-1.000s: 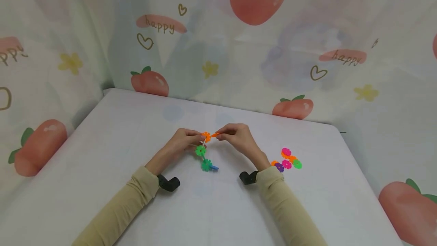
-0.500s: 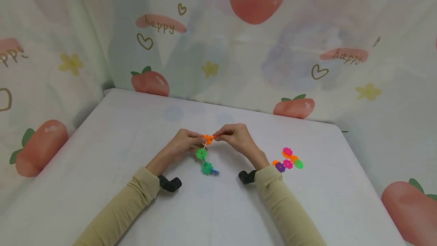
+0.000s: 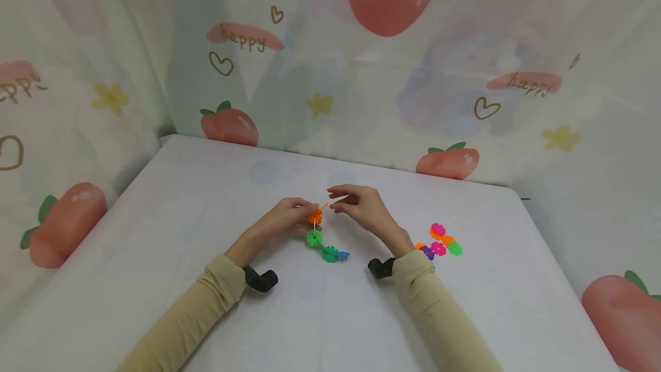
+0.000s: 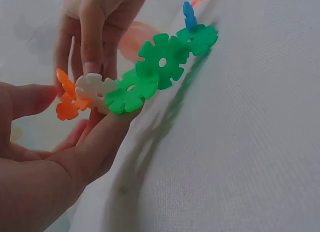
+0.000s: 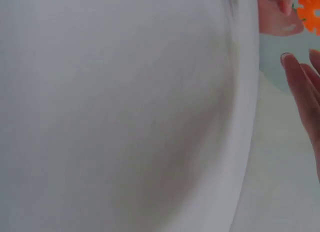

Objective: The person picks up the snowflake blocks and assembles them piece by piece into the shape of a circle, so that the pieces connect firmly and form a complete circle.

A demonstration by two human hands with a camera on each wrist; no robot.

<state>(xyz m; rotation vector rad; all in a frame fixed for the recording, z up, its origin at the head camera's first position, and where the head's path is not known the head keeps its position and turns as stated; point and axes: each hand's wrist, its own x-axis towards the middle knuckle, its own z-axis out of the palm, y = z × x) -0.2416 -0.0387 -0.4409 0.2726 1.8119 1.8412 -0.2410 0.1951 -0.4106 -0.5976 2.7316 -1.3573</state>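
My left hand holds a chain of joined plastic snowflake discs by its orange end. In the left wrist view two orange discs meet a white disc, then several green discs and a blue disc. The chain hangs toward the right above the table. Close to its orange end, my right hand has thumb and fingers spread apart with nothing between them. The right wrist view shows only some of its fingers beside one orange disc.
Loose snowflake discs in pink, orange, purple and light green lie to the right of my right wrist. A white cloth covers the table. Behind it hangs a printed curtain. Black wrist mounts stick out inward from both sleeves.
My right hand brought an orange disc to the chain's orange end, then let it go and spread its fingers. The chain's lower end swung to the right.
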